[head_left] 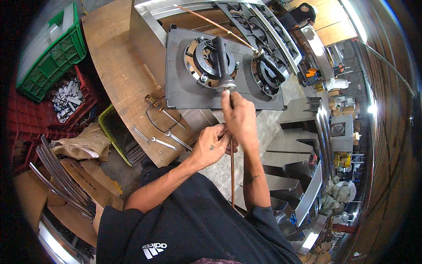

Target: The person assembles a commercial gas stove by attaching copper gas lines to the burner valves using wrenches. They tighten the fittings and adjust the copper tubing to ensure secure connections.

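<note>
A dark grey stove top plate (180, 83) with two round cast burners lies on a steel frame. The left burner (206, 59) has a dark mixing tube (222, 61) lying across it, ending in a metal fitting (227, 86). My right hand (239, 116) pinches a thin copper pipe (232, 171) right at that fitting. My left hand (211, 145) grips the same pipe lower down, just beside the right wrist. A second copper pipe (211, 22) runs diagonally to the right burner (268, 72).
Wrenches (160, 141) and a pair of pliers (154, 102) lie on the wooden board (118, 66) to the left. Green (52, 53) and red crates (70, 99), cardboard and metal strips (57, 176) stand further left. Folded steel housings (303, 145) stack on the right.
</note>
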Available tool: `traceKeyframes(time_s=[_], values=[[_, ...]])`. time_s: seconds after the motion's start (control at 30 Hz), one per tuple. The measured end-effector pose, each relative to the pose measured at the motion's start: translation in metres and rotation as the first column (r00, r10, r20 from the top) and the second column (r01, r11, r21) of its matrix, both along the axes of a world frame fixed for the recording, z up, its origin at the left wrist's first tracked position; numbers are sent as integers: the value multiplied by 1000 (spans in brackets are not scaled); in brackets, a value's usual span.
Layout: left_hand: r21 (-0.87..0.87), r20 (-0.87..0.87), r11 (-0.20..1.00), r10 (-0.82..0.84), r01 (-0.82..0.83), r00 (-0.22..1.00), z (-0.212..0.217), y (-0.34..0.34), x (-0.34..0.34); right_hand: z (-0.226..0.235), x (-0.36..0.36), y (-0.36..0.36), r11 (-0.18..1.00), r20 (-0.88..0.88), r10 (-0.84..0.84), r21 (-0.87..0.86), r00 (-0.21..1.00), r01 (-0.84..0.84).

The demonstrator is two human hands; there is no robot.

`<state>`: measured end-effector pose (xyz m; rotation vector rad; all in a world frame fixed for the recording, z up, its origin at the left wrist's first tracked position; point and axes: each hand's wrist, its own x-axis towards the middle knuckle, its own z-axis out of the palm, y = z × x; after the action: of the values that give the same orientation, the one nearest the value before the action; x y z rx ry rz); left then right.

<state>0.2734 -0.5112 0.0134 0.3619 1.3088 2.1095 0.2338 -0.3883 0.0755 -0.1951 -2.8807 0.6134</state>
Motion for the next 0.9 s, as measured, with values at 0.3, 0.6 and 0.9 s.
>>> traceKeyframes(time_s=[0.3,0.6,0.9], values=[[127,112,991,-55,40,992,7,-4,0,-3,4,9,565,286,-50,-782,957,263],[-266,-252,962,-122,52,960,10,-52,-17,6,8,-11,976,139,-161,-125,977,179],[-450,-312,760,359,-469,880,-53,-80,-119,0,13,-22,969,34,-180,-165,983,183]])
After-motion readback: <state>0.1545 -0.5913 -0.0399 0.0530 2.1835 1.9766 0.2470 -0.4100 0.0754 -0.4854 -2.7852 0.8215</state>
